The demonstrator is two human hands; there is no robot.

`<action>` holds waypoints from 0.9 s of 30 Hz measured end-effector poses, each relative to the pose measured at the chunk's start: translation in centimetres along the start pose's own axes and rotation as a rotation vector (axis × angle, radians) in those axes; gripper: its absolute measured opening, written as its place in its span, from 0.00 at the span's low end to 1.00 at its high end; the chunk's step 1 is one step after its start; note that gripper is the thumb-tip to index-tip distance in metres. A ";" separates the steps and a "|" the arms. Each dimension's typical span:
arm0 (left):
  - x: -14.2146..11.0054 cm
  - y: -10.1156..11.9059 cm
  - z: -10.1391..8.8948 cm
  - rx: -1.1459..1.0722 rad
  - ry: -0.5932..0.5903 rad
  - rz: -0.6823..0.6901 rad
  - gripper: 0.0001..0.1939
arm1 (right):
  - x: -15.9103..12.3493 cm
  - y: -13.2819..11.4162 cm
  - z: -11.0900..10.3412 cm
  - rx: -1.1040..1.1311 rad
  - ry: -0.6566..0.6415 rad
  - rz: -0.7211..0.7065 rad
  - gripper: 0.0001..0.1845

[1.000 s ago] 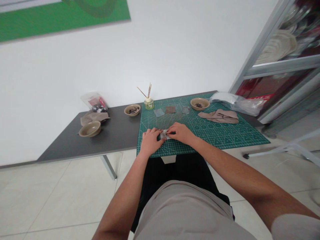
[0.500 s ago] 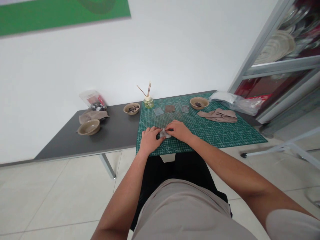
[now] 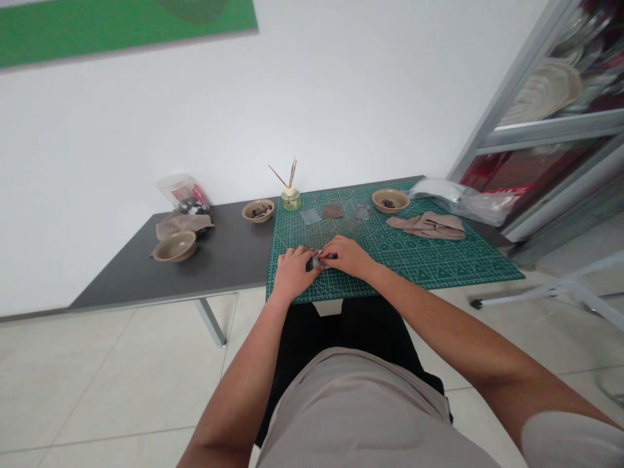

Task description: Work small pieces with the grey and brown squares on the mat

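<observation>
Near the front edge of the green cutting mat [image 3: 419, 266], a small light-grey piece of thin sheet or fabric [image 3: 316, 260] sits bunched between my hands. My left hand [image 3: 293, 272] pinches its left side with thumb and fingertips. From the right, the curled fingers of my right hand [image 3: 347, 255] grip the other side. The fingers cover much of the piece, so its exact shape is hidden. Farther back on the mat lie three small flat squares: a pale blue one [image 3: 311, 216], a brown one [image 3: 333, 211] and a grey one [image 3: 363, 212].
Two bowls [image 3: 258, 210] [image 3: 390, 201] hold dark bits. Another bowl [image 3: 174, 247] stands left beside a cloth [image 3: 180, 224] and a clear tub [image 3: 182, 193]. A reed diffuser [image 3: 291, 197] stands at the back. Right are a crumpled brown cloth [image 3: 431, 225] and plastic bag [image 3: 468, 200].
The light-grey piece, which showed a wider flat area below the fingers, is now gathered into a smaller bundle between them. Both hands stay in nearly the same place.
</observation>
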State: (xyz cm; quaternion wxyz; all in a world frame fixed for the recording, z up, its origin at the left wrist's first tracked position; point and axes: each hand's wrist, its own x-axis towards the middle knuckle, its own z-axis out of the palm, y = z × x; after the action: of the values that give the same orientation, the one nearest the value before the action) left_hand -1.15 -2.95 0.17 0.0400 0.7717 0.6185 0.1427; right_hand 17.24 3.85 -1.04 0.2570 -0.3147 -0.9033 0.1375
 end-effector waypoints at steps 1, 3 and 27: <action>0.0 0.0 0.0 0.002 -0.004 -0.002 0.21 | -0.1 0.1 -0.1 0.015 -0.013 -0.013 0.04; 0.0 0.0 -0.1 0.005 -0.008 -0.001 0.21 | -0.1 0.5 -0.5 0.032 -0.027 -0.010 0.04; 0.1 0.2 -0.3 0.001 -0.030 -0.023 0.19 | -0.2 0.4 -0.5 0.131 -0.048 -0.032 0.02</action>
State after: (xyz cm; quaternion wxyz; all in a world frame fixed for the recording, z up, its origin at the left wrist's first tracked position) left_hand -1.01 -2.97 0.48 0.0507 0.7665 0.6268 0.1303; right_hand 17.85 4.04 -0.89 0.2576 -0.2795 -0.9032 0.1995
